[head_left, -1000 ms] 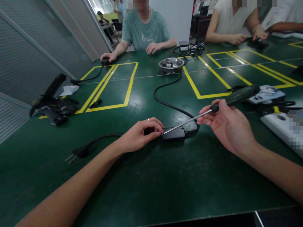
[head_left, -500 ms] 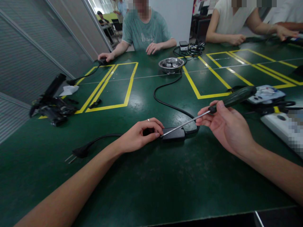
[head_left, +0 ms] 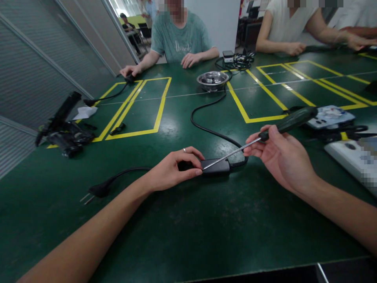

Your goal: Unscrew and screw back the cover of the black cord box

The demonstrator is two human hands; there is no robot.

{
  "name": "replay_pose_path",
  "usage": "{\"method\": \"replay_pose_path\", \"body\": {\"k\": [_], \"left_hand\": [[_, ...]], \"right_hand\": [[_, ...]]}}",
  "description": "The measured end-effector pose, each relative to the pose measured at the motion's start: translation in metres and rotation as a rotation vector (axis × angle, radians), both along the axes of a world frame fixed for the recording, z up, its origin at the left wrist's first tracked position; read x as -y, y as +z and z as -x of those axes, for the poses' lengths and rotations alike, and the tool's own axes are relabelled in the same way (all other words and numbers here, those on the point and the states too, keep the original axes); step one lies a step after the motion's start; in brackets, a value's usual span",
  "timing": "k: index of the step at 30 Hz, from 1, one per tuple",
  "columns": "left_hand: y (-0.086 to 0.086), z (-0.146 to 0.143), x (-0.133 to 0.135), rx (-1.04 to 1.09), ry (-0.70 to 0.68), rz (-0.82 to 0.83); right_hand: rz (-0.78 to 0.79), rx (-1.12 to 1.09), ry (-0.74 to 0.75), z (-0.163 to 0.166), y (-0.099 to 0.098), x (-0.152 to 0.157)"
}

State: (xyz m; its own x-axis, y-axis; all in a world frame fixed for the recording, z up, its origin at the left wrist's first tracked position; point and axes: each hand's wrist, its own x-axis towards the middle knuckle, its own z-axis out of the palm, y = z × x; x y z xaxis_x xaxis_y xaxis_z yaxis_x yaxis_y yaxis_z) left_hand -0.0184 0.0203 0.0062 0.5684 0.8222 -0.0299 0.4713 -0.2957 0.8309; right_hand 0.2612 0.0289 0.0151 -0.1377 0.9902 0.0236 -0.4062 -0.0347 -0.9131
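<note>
Right hand (head_left: 290,157) closed on the neck of the screwdriver (head_left: 297,121), handle rising beyond the fingers; light-looking hold, probably for guiding the tip. Left hand (head_left: 173,169) pinched on the left end of the black box (head_left: 218,168), presumably against sliding; tip appears to meet it beside the thumb. Box lies between both grips; plug (head_left: 99,191) left of the left grip, clear of both hands.
</note>
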Motion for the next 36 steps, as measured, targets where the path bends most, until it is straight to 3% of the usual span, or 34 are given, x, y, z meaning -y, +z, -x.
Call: {"method": "replay_pose_path", "body": {"k": [9, 15, 22, 25, 32, 36], "left_hand": [[-0.001, 0.000, 0.002, -0.002, -0.023, 0.023], [-0.005, -0.002, 0.006, -0.121, 0.059, 0.004], [-0.001, -0.005, 0.007, -0.186, 0.066, -0.019], [0.000, -0.005, 0.007, -0.193, 0.066, -0.019], [-0.003, -0.005, 0.008, -0.185, 0.072, -0.042], [-0.003, -0.005, 0.008, -0.187, 0.068, -0.036]], "right_hand": [[-0.033, 0.031, -0.022, -0.007, 0.002, -0.006], [-0.069, 0.052, 0.012, -0.003, 0.004, 0.001], [-0.377, 0.357, -0.104, -0.006, 0.011, 0.012], [-0.433, 0.482, -0.146, -0.009, 0.014, 0.012], [-0.258, 0.112, -0.003, -0.007, 0.010, 0.005], [-0.279, 0.167, -0.024, -0.008, 0.011, 0.006]]}}
